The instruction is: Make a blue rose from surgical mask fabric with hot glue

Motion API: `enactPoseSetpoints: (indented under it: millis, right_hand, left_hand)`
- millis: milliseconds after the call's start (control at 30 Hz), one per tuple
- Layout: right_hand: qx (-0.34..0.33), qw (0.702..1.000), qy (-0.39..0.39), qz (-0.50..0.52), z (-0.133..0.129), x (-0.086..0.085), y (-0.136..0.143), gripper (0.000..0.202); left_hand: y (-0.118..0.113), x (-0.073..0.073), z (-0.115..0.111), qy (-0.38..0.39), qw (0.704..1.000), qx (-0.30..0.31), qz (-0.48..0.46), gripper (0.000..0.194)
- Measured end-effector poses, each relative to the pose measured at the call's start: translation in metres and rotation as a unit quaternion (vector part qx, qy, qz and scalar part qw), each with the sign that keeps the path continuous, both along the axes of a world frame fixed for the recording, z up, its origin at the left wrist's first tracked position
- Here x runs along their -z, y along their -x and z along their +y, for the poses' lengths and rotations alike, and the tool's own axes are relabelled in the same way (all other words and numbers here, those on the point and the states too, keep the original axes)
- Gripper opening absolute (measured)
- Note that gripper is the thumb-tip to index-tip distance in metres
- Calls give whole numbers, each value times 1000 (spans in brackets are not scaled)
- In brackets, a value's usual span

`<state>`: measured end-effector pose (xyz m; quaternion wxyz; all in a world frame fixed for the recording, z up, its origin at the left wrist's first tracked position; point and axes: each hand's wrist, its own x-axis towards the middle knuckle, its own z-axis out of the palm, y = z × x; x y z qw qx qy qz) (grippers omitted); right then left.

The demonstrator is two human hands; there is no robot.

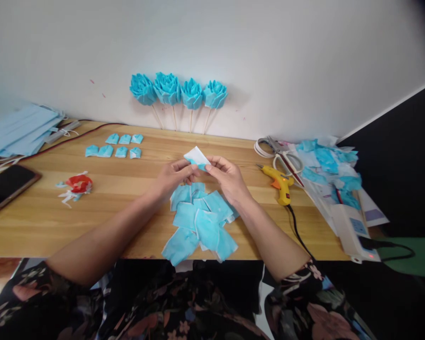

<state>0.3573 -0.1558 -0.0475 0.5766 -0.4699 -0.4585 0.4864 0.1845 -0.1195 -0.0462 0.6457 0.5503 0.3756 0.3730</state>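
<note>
Between my two hands is a small blue-and-white fabric piece [197,157], partly folded, its white side showing on top. My left hand [177,175] pinches its left lower edge between thumb and fingers. The right lower edge is gripped by my right hand [226,175], thumb in front. Below them on the table lies a loose pile of cut blue fabric squares [207,224]. Toward the left sit several folded blue petals [106,151] in two rows. Several blue fabric flowers [167,89] on thin sticks lean against the wall.
To the right lie a yellow glue gun [280,182], scissors [286,160], blue scraps [329,160] and a white power strip [354,231]. On the left are a phone [9,186], stacked face masks [21,130] and a red crumpled item [79,183] with white bits.
</note>
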Motion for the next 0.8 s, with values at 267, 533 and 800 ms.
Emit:
enactPoseSetpoints:
  millis: [267,533,800]
  right_hand:
    - [5,1000,5,-4,0,-1,1,30]
    - [-12,999,-6,31,0,3,0,29]
    - [-29,999,27,34,-1,-1,2,34]
  left_hand:
    - [-1,-1,1,5,1000,-10,1,28]
    - [-1,-1,1,-5,1000,3,21,31]
    - [1,-2,-1,-22,999,-35,1,27]
